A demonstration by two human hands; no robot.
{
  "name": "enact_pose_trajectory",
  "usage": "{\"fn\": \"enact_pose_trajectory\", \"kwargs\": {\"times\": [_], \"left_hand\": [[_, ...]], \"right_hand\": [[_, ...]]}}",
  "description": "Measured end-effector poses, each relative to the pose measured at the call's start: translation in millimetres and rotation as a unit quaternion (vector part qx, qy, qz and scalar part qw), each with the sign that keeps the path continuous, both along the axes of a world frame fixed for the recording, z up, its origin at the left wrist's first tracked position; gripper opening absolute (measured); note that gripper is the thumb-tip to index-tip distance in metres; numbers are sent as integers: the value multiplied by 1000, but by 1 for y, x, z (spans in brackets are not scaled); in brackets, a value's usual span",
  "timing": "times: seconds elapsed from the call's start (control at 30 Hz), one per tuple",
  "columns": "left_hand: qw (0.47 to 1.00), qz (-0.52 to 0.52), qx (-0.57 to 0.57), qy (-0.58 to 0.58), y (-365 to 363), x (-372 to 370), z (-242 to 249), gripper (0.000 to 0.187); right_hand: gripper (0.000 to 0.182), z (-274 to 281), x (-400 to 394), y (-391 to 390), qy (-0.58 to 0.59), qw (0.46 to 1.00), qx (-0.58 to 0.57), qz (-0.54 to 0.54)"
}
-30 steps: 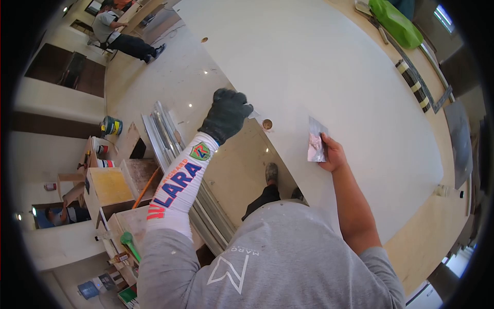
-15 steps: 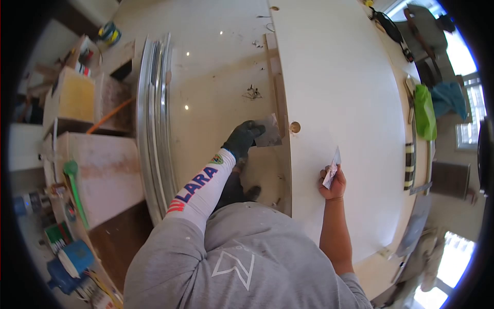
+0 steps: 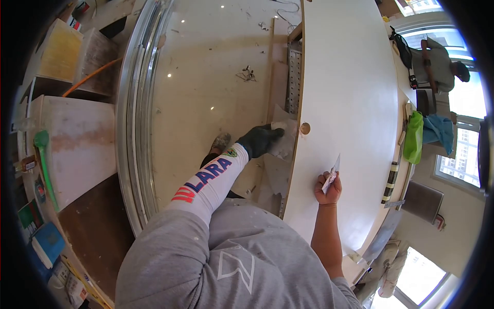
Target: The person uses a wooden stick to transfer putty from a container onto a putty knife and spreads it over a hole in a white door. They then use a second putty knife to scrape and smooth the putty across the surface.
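Left hand point(image 3: 260, 140), gloved: closed on a putty blade point(image 3: 282, 146) just beside the white panel point(image 3: 350, 103) edge, near its hole point(image 3: 305, 128). Right hand point(image 3: 328, 188), bare: clamped on a second scraper point(image 3: 333, 170) resting on the panel. Risk: blade could gouge the edge if tilted steeply.

A long white counter point(image 3: 339, 77) is seen with a round hole point(image 3: 305, 128) near its edge — a green bag point(image 3: 413, 138) and a striped strip point(image 3: 389, 182) lie along its far side. Beside it, the glossy floor point(image 3: 206, 77) is littered with scraps point(image 3: 247, 75) and metal rails point(image 3: 131, 129).
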State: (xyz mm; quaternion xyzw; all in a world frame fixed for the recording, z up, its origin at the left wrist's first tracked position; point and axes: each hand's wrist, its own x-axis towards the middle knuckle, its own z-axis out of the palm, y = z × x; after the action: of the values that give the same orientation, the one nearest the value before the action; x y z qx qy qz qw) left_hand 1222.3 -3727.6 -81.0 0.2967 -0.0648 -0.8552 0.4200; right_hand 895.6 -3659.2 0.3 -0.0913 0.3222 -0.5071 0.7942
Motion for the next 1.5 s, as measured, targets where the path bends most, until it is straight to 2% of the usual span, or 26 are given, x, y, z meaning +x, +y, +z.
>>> {"fn": "enact_pose_trajectory", "kwargs": {"times": [0.3,0.43,0.53,0.73,0.77,0.8,0.83,0.9,0.97,1.0,1.03,1.13,1.23,1.33,1.4,1.43,1.47,1.5], "left_hand": [[997,-25,-4,-76,-2,-8,-9,32],[993,9,-1,-118,-1,1,10,28],[998,40,17,-43,-2,-1,9,27],[997,-1,9,-71,-10,-6,5,28],[945,-22,-171,-278,-9,-4,-3,29],[819,-40,-337,-463,-7,3,-11,30],[628,-54,-476,-613,-6,9,-9,31],[763,-66,-382,-518,-7,12,-4,34],[898,-48,-237,-368,-7,13,10,37],[954,-24,-140,-265,-8,12,17,38],[987,1,-39,-155,-8,10,19,39],[980,45,-85,-174,-5,5,25,41],[976,77,-83,-188,5,6,27,41],[912,31,-182,-367,22,31,74,36],[791,73,-368,-483,36,41,115,35],[711,92,-453,-530,42,43,131,34],[684,97,-491,-531,48,42,142,35],[656,98,-528,-530,53,39,152,36]], "right_hand": [[25,2,-1,0,19,1000,17,-4],[26,4,0,-2,24,1000,15,2],[26,4,1,-2,19,1000,15,5],[27,5,3,-1,12,1000,12,2],[27,5,2,-1,13,1000,10,5],[27,5,3,-1,14,1000,8,5],[27,4,3,-2,15,1000,7,6],[27,4,3,-2,17,1000,6,5],[27,4,2,-1,18,1000,10,2],[26,4,2,-1,12,1000,6,6],[26,3,2,-2,6,1000,1,11],[24,5,6,1,33,999,23,-33],[23,6,10,1,67,993,60,-80],[27,10,16,-1,77,995,38,-51],[33,32,49,-3,113,990,62,-61],[38,20,49,2,92,994,41,-49],[38,39,78,-1,125,987,80,-63],[38,38,92,-2,110,989,80,-61]]}}
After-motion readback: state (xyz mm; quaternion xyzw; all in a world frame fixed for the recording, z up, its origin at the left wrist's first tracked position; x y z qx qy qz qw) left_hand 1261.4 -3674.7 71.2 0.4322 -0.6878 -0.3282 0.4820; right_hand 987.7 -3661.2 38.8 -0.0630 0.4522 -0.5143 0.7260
